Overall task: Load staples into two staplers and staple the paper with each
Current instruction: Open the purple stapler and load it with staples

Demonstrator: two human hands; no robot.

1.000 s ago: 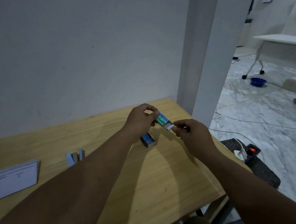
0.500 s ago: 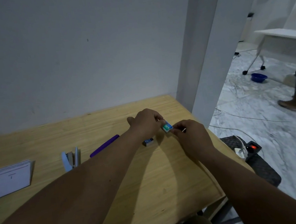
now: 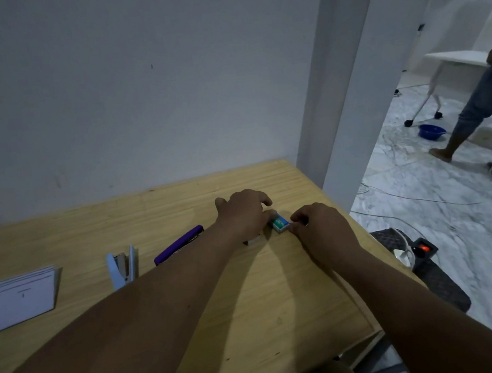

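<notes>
Step in hand: getting staples out; left hand [image 3: 246, 213] and right hand [image 3: 317, 224] both pinch the staple box [image 3: 279, 224]; next, carry a strip left of the box to the open blue stapler [image 3: 123, 267].

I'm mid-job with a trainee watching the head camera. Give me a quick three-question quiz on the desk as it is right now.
1. True or false: the light blue stapler lies open on the wooden desk, with neither hand on it.
2. Which lies nearer the left hand: the purple stapler or the stack of paper?
3. Multiple choice: the green and blue staple box sits
A. on the paper
B. between the two hands
C. on the floor

Key
1. True.
2. The purple stapler.
3. B: the right hand touches its right end, and the left hand is at its other end.
</notes>
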